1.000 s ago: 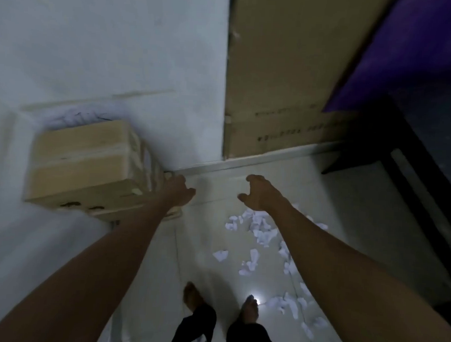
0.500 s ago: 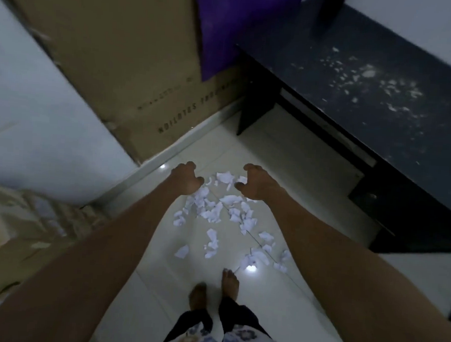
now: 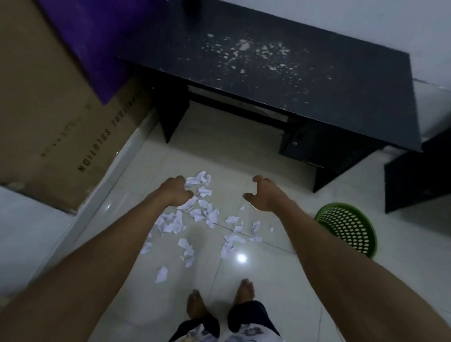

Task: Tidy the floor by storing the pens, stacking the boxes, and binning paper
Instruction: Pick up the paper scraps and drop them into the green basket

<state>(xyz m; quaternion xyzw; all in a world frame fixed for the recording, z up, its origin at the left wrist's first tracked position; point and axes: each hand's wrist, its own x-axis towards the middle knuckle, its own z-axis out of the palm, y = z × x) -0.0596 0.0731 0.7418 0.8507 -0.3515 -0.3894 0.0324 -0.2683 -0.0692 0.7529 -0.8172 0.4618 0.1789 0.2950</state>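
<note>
White paper scraps [image 3: 203, 214] lie scattered on the tiled floor [image 3: 264, 292] in front of the desk [image 3: 329, 98], out from its left leg. The left grip [image 3: 175, 191] hangs over the scraps nearest the desk with its fingers loosely curled; whether it holds any paper, I cannot tell. The right grip [image 3: 265, 195] is apart from it at the same distance from the desk, fingers bent like a claw and holding nothing. A green mesh bin [image 3: 352, 231] stands on the floor in front of the desk's right end. Pale flecks [image 3: 242, 47] dot the dark desk top. A cardboard box [image 3: 51, 107] leans left of the desk, with a purple cloth [image 3: 96, 17] against it. Bare feet [image 3: 196, 304] stand farthest from the desk.
</note>
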